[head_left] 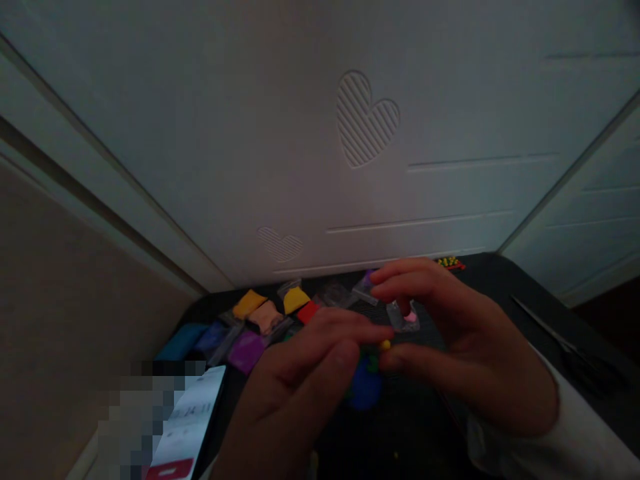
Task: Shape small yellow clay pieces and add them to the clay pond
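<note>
My left hand reaches in with its fingers stretched forward, its fingertips close to my right thumb. My right hand is open, the thumb well apart from the curved fingers. A tiny yellow lump, which looks like modelling clay, shows between the left fingertips and the right thumb tip. I cannot tell which of them bears it. Just below, a flat, rounded blue clay piece has green bits on it. My left hand covers part of the blue piece.
Bagged clay, including orange, yellow, and purple packs, lies left on the dark table. A phone is front left. Scissors lie right. Yellow-dotted red pieces sit far back, near a white panel.
</note>
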Motion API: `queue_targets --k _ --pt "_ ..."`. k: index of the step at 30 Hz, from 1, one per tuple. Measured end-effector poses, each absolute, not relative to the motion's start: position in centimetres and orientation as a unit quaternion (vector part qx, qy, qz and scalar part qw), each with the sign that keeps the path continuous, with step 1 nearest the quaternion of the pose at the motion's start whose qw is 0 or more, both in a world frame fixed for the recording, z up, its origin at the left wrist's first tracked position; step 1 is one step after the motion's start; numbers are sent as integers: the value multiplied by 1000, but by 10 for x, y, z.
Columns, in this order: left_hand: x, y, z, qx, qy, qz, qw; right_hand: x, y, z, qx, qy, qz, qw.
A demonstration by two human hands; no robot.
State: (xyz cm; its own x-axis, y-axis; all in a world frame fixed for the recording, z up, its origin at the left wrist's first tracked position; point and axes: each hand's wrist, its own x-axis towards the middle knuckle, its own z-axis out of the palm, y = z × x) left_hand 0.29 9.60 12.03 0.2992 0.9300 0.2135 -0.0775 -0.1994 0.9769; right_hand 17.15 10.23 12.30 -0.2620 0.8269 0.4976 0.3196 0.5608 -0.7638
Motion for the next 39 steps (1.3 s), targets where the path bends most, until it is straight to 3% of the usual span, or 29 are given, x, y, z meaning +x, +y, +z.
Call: queue_targets --k 6,15,20,27,39 --pt "3 98 116 470 346 453 673 171 102 121 -392 -735 274 480" --pt "13 101 114 304 247 446 804 170 103 118 -372 -726 283 505" --pt "14 103 113 255 233 453 822 169 96 121 -362 -725 211 546" --pt "14 98 112 237 207 470 825 160 93 125 -375 -777 59 502" --pt "15 99 116 247 231 473 814 158 96 119 -393 -786 5 477"
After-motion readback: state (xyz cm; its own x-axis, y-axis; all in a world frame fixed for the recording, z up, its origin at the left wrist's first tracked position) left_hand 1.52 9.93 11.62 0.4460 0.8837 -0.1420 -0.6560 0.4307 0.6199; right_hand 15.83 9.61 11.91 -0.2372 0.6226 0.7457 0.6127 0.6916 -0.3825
